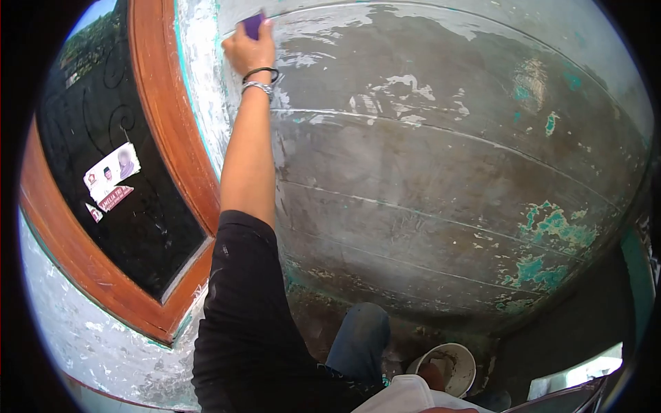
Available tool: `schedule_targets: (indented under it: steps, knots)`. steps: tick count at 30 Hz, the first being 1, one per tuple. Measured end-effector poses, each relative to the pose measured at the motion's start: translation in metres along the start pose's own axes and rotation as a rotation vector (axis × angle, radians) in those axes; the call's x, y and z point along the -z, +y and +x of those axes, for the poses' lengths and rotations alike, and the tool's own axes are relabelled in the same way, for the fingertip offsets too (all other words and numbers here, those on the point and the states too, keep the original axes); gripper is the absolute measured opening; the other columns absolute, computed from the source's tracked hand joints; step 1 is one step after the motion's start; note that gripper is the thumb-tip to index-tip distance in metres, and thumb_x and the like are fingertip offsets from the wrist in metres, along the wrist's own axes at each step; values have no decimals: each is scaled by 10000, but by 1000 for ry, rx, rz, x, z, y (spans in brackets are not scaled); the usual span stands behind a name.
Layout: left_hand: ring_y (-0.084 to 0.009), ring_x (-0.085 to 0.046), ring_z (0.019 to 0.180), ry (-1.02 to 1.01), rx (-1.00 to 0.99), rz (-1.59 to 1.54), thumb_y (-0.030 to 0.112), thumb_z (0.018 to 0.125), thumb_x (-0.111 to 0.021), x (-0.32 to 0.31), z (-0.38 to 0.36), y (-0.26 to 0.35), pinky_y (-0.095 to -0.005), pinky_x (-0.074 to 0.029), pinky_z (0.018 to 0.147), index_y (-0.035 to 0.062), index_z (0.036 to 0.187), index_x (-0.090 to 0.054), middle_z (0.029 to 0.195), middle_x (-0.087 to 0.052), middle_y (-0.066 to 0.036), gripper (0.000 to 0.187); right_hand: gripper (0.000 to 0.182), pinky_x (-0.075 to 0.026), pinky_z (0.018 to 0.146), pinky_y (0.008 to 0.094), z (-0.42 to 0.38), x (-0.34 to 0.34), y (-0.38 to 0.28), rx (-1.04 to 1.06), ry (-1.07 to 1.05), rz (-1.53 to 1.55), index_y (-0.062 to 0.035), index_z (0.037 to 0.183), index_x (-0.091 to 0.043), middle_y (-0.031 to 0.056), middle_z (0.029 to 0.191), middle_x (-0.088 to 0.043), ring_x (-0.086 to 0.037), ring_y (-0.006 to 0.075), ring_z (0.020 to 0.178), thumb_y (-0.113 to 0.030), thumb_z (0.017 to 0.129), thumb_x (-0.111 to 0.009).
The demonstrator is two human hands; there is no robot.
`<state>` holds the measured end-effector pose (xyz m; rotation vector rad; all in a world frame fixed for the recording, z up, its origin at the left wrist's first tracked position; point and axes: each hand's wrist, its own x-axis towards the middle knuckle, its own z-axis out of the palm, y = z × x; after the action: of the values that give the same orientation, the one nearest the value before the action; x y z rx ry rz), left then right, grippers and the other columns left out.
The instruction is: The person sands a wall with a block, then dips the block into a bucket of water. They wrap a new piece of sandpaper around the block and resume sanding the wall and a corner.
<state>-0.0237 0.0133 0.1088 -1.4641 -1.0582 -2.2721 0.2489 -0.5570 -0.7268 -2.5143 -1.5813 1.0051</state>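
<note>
My left hand (250, 49) reaches up to the top of the wall, closed round a small purple block (253, 25). The block is against the wall beside the door frame. Dark and silvery bands circle the wrist. Around the hand, the grey wall (385, 165) carries whitish smears and peeling green patches. Only a sliver of skin, perhaps my right hand (449, 410), shows at the bottom edge beside a pale object (406, 397); its fingers are hidden.
A brown wooden frame (160, 89) with dark glass and torn stickers (111, 172) stands at the left. Low down is a whitish bucket (460, 361) with something brown in or behind it. A jeans-clad knee (361, 337) is nearby.
</note>
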Motion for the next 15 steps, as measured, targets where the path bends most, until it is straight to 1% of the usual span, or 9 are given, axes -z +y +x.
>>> schedule_targets:
  steps: [1, 3, 4, 7, 10, 12, 13, 14, 15]
  knots:
    - [-321, -520, 834, -3, -1, -2, 418, 735, -685, -2, -3, 7, -419, -435, 743, 33, 962, -601, 917, -557, -160, 455, 387, -458, 866, 455, 11, -11, 12, 34, -20, -48, -77, 1022, -647, 177, 1047, -622, -589, 364, 967, -350, 845, -438]
    - [-316, -512, 843, 74, -46, -37, 507, 722, -670, 0, -19, 36, -420, -437, 742, 14, 881, -620, 792, -559, -162, 520, 384, -459, 862, 458, 17, -22, 14, 69, -39, -109, -74, 1010, -649, 179, 1039, -624, -590, 365, 959, -347, 850, -431]
    - [-310, -508, 843, 16, -223, -56, 509, 729, -669, 3, -39, 57, -419, -437, 735, 17, 880, -609, 803, -561, -156, 518, 383, -459, 860, 459, 12, -22, 12, 46, -31, -72, -74, 1009, -649, 179, 1037, -624, -590, 366, 958, -346, 849, -431]
    - [-313, -528, 843, 15, -694, -283, 514, 729, -664, 11, -116, 96, -437, -444, 726, 61, 1071, -562, 898, -560, -140, 577, 379, -460, 857, 461, 0, 3, -7, -22, 12, 9, -74, 1006, -648, 181, 1032, -624, -591, 368, 955, -342, 847, -432]
    - [-305, -519, 909, -35, -703, -170, 489, 733, -683, 16, -86, 62, -403, -441, 784, 54, 1129, -580, 924, -566, -138, 597, 375, -461, 854, 463, -13, 23, -20, -49, 39, 51, -74, 1004, -648, 182, 1028, -624, -591, 370, 951, -337, 846, -432]
    - [-309, -535, 875, 32, -474, -51, 436, 759, -673, 8, -38, 19, -404, -452, 756, 69, 1073, -611, 914, -577, -154, 488, 373, -461, 851, 464, -17, 28, -22, -57, 49, 69, -74, 1002, -648, 183, 1024, -625, -591, 371, 949, -334, 845, -433]
    - [-313, -538, 851, -31, -249, 29, 434, 763, -656, 13, -19, 0, -417, -457, 720, 59, 1029, -620, 894, -578, -163, 461, 372, -461, 850, 464, -15, 29, -23, -61, 55, 74, -74, 1001, -648, 184, 1023, -625, -591, 372, 948, -333, 844, -433]
    - [-318, -541, 829, 14, -33, 75, 452, 762, -645, 10, -11, -14, -436, -461, 696, 58, 1018, -617, 887, -576, -164, 471, 370, -462, 849, 465, -19, 31, -21, -64, 59, 76, -74, 1000, -648, 184, 1021, -625, -591, 373, 947, -331, 843, -433]
    - [-318, -539, 846, 41, 5, 117, 449, 761, -650, 7, -16, -8, -434, -459, 717, 65, 1026, -614, 891, -577, -158, 468, 369, -462, 848, 466, -15, 27, -17, -60, 56, 74, -73, 999, -648, 184, 1020, -625, -591, 374, 946, -330, 843, -433]
